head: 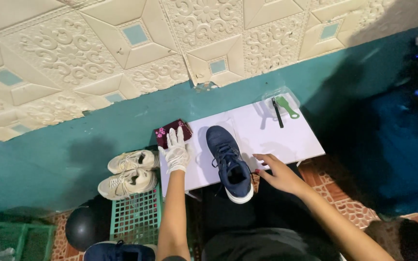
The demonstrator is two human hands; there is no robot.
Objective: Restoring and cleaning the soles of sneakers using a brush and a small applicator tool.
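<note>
On the small white table (286, 140) in front of me sits a dark blue lace-up shoe with a white sole (229, 164), toe pointing at the wall and heel hanging a little over the near edge. My left hand (176, 152) wears a white glove and lies flat and open on the table, just left of the shoe, holding nothing. Its fingertips reach a dark red cloth with pink flowers (166, 133). My bare right hand (277, 171) rests open on the table edge, just right of the shoe, gripping nothing. At the far corner lie a green brush (286, 106) and a thin black stick (277, 113). Two cream sneakers (129, 173) sit on a green plastic crate (136, 217) to my left.
</note>
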